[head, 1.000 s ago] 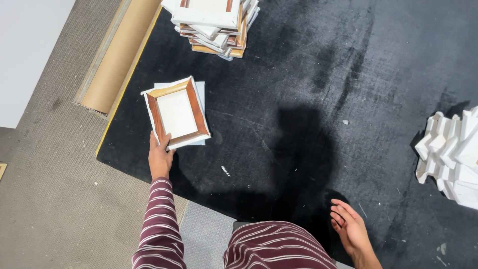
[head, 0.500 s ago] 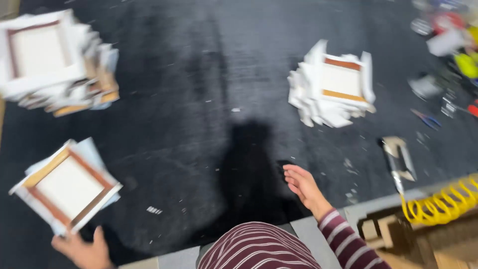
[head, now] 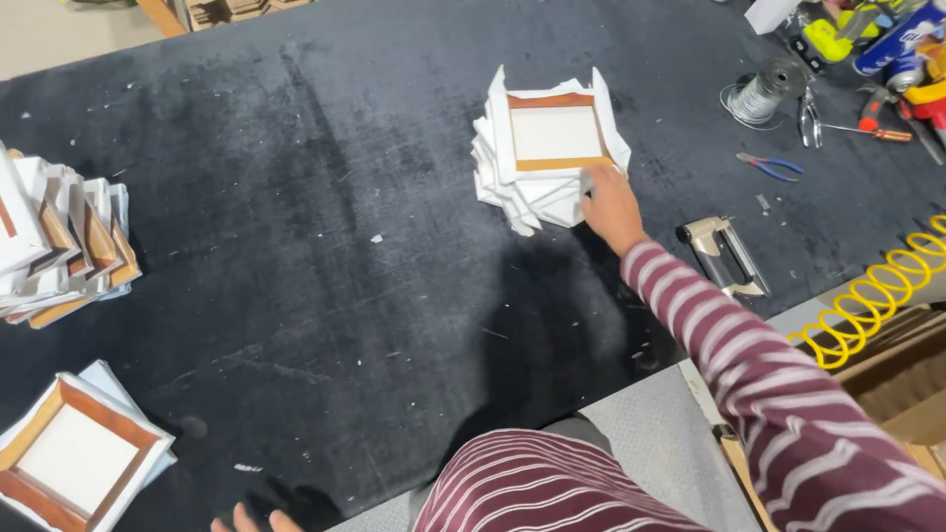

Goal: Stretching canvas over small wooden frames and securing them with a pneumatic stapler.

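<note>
My right hand reaches out to a pile of white stretched canvas frames lying backs up on the black mat. Its fingers close on the near right corner of the top frame. Only the fingertips of my left hand show at the bottom edge, spread on the mat and holding nothing. They rest to the right of a single canvas frame that lies back up on a pale sheet at the lower left.
A second, leaning stack of canvas frames sits at the left edge. A staple gun with a coiled yellow hose lies right of my forearm. Wire spool, pliers and other tools crowd the far right corner.
My view swung right. My right hand moved from the mat's near edge out to the right pile and took hold of its top frame. My left hand came off the single frame.
</note>
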